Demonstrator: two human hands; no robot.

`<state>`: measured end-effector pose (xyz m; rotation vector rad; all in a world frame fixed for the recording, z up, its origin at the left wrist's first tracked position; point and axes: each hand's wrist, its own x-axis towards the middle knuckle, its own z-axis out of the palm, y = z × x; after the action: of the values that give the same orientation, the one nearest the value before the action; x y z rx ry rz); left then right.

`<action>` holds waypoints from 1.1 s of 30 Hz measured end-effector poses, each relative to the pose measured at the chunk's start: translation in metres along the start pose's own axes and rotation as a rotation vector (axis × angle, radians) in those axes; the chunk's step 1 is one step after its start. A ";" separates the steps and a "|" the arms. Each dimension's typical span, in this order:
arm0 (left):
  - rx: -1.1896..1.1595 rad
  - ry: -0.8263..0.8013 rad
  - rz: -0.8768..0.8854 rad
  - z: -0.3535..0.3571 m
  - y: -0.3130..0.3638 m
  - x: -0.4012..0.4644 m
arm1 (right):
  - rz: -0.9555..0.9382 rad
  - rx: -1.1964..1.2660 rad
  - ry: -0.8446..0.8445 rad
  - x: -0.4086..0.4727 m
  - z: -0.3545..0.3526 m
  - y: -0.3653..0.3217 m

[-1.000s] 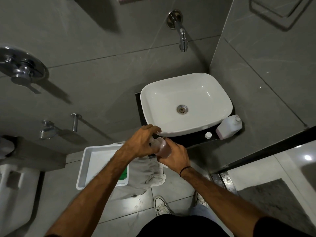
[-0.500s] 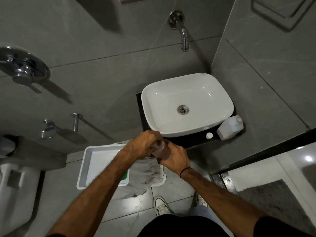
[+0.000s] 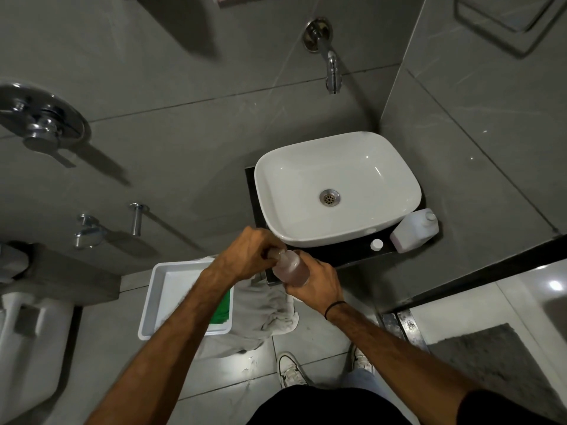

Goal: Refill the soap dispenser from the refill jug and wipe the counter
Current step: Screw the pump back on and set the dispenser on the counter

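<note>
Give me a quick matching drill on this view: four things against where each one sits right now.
Things:
1. soap bottle
2. refill jug
3. white cap
4. green cloth

Places:
A. in the white tray
B. loose on the dark counter, beside the jug
C. gripped in the right hand
D. at the basin's right corner

Pairs: 1-C, 2-D, 3-B, 4-A

The basin [image 3: 337, 188] sits on the counter [image 3: 343, 256] in the corner, under the wall tap [image 3: 329, 61]. To its right on the counter stands the refill jug [image 3: 414, 230], with a loose cap [image 3: 376, 244] just left of the jug, in front of the basin. In front of the basin's left corner both hands meet on the soap dispenser [image 3: 290, 268], the left hand [image 3: 248, 256] at its top and the right hand [image 3: 319, 280] round its body, above a cloth [image 3: 267, 311] that hangs beside a tray [image 3: 171, 289] to the left.
</note>
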<state>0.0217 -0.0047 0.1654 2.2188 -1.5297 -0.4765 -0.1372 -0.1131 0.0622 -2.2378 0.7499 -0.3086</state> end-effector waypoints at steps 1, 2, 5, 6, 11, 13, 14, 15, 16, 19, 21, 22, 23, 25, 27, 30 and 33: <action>-0.018 0.007 0.024 0.000 0.001 0.000 | 0.006 -0.001 -0.007 0.000 0.000 0.000; -0.037 0.010 0.040 0.000 0.002 0.000 | 0.010 -0.004 -0.018 0.001 0.000 0.000; -0.058 0.020 0.043 -0.001 0.002 -0.001 | 0.018 -0.009 -0.032 0.002 -0.001 0.001; -0.058 0.017 0.037 -0.001 0.003 -0.001 | 0.018 -0.007 -0.031 0.002 -0.001 0.001; -0.041 -0.017 0.044 -0.003 0.004 0.001 | 0.023 0.006 -0.041 0.002 -0.003 -0.001; -0.014 -0.020 0.047 -0.002 0.004 0.002 | 0.021 0.014 -0.044 0.003 -0.003 -0.001; -0.001 -0.020 0.042 -0.001 0.003 0.002 | 0.020 0.014 -0.043 0.003 -0.003 -0.002; 0.013 -0.020 0.030 0.001 0.003 0.002 | 0.020 0.016 -0.040 0.003 -0.003 -0.002; 0.027 -0.023 0.016 0.003 0.004 0.002 | 0.018 0.020 -0.035 0.003 -0.003 -0.003; 0.041 -0.033 0.007 0.007 0.005 0.002 | 0.004 0.017 -0.038 0.005 -0.001 -0.004; 0.043 -0.040 0.013 0.009 0.004 0.003 | 0.019 0.016 -0.062 0.005 0.000 -0.004; 0.047 -0.047 0.013 0.010 0.003 0.003 | 0.029 0.017 -0.072 0.005 0.001 -0.004; 0.050 -0.060 0.011 0.011 0.002 0.004 | 0.039 0.020 -0.080 0.005 0.001 -0.004; 0.041 -0.075 0.014 0.012 0.000 0.004 | 0.050 0.028 -0.091 0.005 0.002 -0.002; 0.011 -0.051 0.016 0.015 -0.001 0.003 | 0.062 0.030 -0.091 0.004 0.003 -0.002; -0.061 0.009 -0.013 0.020 -0.007 -0.002 | 0.092 0.042 -0.086 0.004 0.005 -0.001; -0.068 -0.005 -0.040 0.023 -0.012 -0.005 | 0.106 0.049 -0.098 0.004 0.008 -0.002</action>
<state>0.0185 0.0004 0.1395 2.2013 -1.4525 -0.5383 -0.1297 -0.1095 0.0584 -2.1414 0.7970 -0.1630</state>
